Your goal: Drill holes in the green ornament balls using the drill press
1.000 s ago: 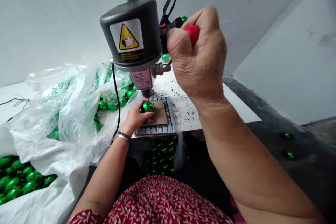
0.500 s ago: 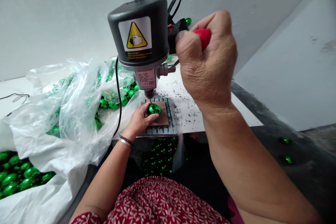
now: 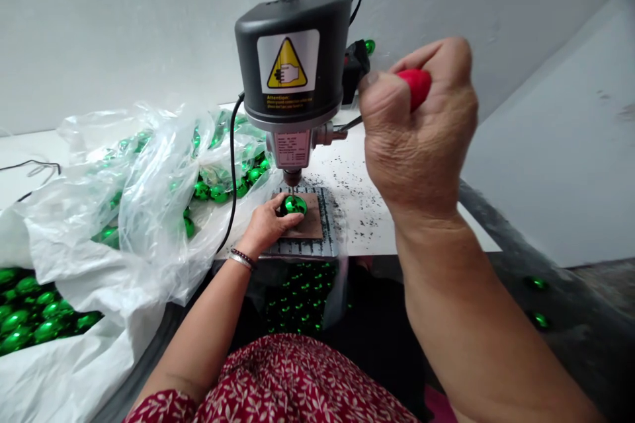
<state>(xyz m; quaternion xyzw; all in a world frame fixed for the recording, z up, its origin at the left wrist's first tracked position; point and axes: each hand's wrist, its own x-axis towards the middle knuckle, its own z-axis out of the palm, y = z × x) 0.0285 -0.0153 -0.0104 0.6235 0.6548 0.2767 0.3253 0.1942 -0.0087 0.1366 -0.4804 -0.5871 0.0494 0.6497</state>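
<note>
My left hand [image 3: 266,223] grips a shiny green bauble [image 3: 296,206] between thumb and fingers, on a brown board [image 3: 311,226]. The board lies on the grey slotted base [image 3: 327,238] of a small drill press [image 3: 292,66]. Its thin bit stands right at the top of the bauble; whether it has gone in I cannot tell. Raised at the right, my right hand [image 3: 421,125] is closed round the red-knobbed feed lever [image 3: 417,87], which hides most of the lever.
Clear plastic bags [image 3: 159,192] with several green baubles cover the left of the white table [image 3: 362,192]. Dark shavings are scattered right of the base. More baubles fill a white sack [image 3: 89,370] at lower left. A black cord [image 3: 233,178] hangs beside the drill.
The view has shifted, so the drill and both hands appear farther right. My right hand sits slightly lower against the drill head. My left hand still holds the bauble under the bit.
</note>
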